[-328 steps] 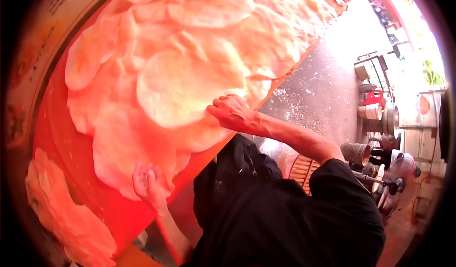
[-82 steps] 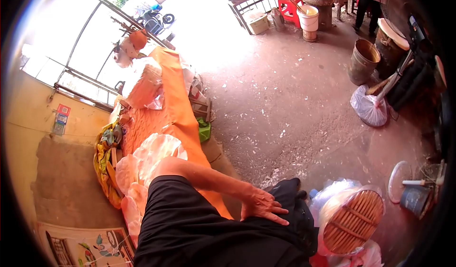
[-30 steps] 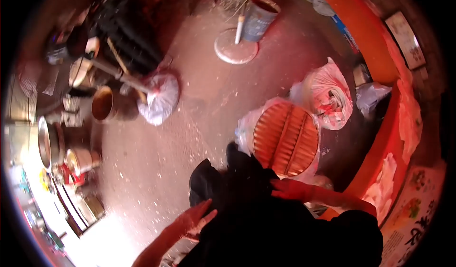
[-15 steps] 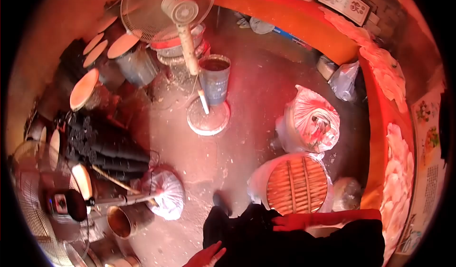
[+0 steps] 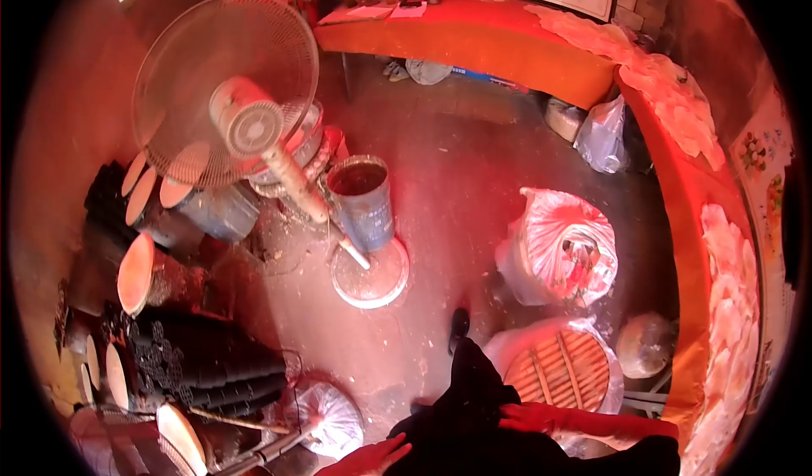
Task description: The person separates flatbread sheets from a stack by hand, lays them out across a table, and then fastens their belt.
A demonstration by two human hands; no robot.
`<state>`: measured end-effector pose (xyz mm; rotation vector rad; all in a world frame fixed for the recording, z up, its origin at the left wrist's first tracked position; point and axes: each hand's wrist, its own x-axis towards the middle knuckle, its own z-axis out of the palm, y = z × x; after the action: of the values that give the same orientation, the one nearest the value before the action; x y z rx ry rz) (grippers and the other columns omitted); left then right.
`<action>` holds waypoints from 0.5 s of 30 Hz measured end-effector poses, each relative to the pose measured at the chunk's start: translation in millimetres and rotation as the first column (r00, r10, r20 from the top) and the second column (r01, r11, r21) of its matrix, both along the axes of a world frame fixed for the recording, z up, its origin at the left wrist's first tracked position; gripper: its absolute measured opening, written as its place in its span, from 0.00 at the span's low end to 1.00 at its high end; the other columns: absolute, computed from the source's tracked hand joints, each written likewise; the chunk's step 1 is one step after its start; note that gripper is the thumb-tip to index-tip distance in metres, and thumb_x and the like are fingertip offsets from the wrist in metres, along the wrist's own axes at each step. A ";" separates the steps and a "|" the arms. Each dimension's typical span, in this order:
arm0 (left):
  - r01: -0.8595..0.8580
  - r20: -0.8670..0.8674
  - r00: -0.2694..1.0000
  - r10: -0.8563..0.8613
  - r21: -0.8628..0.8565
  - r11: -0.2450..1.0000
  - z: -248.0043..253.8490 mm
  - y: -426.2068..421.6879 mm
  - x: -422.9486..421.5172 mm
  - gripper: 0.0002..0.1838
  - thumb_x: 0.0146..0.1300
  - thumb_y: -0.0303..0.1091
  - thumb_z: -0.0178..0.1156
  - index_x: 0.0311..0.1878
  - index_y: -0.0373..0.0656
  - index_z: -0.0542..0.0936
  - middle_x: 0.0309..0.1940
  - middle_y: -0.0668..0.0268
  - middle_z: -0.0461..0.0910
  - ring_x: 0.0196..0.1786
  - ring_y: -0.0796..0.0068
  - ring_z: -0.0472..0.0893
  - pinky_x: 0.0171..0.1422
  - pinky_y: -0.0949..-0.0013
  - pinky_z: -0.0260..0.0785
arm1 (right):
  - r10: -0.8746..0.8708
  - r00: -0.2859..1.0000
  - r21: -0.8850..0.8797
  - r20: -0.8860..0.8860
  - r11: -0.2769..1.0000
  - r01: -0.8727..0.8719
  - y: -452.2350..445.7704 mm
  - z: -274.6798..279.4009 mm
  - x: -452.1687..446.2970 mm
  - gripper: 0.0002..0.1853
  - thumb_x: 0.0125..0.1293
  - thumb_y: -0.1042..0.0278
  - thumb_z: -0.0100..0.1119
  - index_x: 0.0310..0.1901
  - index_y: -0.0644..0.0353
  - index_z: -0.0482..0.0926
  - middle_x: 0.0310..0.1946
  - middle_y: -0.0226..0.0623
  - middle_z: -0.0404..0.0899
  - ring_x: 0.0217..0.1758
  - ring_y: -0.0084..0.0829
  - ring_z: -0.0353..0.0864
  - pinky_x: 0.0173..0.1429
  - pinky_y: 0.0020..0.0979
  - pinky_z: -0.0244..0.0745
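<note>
1. Slatted round lid lies just beyond the person's right hand, forward and slightly to the right of its fingers, with plastic wrap around it. Being round, it has no long axis; its two raised bars run roughly away from the body.

2. The right hand is the nearer one, its forearm crossing the view right beside the lid's near edge. Whether they touch cannot be told. Its fingers point inward, towards the body, rather than at the lid.

3. The left hand is farther off, on the other side of the dark clothing, near the bottom of the view.

4. Both hands are unclenched, fingers loosely extended against or beside the clothing, with no object seen in either. How firmly the fingertips press cannot be told.

5. Compared with half a second ago, the lid sits lower and farther right in view, and the floor fan has come down and to the left. The right hand was beside the clothing then too.

6. In the earliest frame the hands were at the pale sheets; now those lie on the orange-covered table, well apart from the fingers.
</note>
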<state>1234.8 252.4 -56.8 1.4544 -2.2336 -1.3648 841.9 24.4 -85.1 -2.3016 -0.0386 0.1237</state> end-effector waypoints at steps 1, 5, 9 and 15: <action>0.025 0.006 1.000 -0.024 -0.102 0.994 3.2 -25.4 6.8 0.45 0.54 0.32 0.61 0.76 0.41 0.55 0.75 0.43 0.52 0.60 0.43 0.76 0.62 0.53 0.73 | 0.006 1.000 -0.039 0.016 0.999 -0.005 -21.7 -9.0 4.1 0.39 0.60 0.59 0.54 0.72 0.59 0.54 0.67 0.60 0.59 0.69 0.56 0.64 0.59 0.47 0.73; -0.118 -0.036 0.991 0.130 0.228 0.967 7.0 -136.4 16.4 0.46 0.51 0.39 0.65 0.73 0.38 0.59 0.70 0.42 0.62 0.60 0.42 0.75 0.63 0.53 0.71 | -0.005 0.999 -0.074 0.052 0.997 0.009 -125.0 6.4 19.3 0.29 0.67 0.63 0.50 0.68 0.59 0.58 0.62 0.62 0.63 0.62 0.61 0.69 0.56 0.49 0.76; 0.107 -0.041 0.994 -0.102 0.168 0.980 44.9 -253.8 31.7 0.43 0.56 0.22 0.49 0.78 0.48 0.51 0.77 0.48 0.49 0.71 0.48 0.68 0.68 0.59 0.68 | -0.080 0.993 -0.012 0.089 0.997 0.081 -208.4 7.4 17.3 0.26 0.68 0.61 0.50 0.66 0.59 0.62 0.64 0.60 0.64 0.64 0.59 0.69 0.56 0.48 0.75; 0.101 0.095 0.990 -0.102 0.013 0.995 62.4 -374.1 53.5 0.50 0.47 0.22 0.56 0.77 0.46 0.51 0.75 0.45 0.54 0.71 0.46 0.67 0.67 0.55 0.68 | -0.155 0.976 0.112 -0.155 0.979 0.173 -297.1 6.4 16.6 0.27 0.68 0.67 0.47 0.69 0.58 0.60 0.65 0.54 0.63 0.62 0.54 0.71 0.60 0.42 0.73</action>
<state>1288.3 -121.7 5.6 1.4563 -2.3950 -1.3623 858.5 -272.8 -78.7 -2.1546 0.2130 0.1981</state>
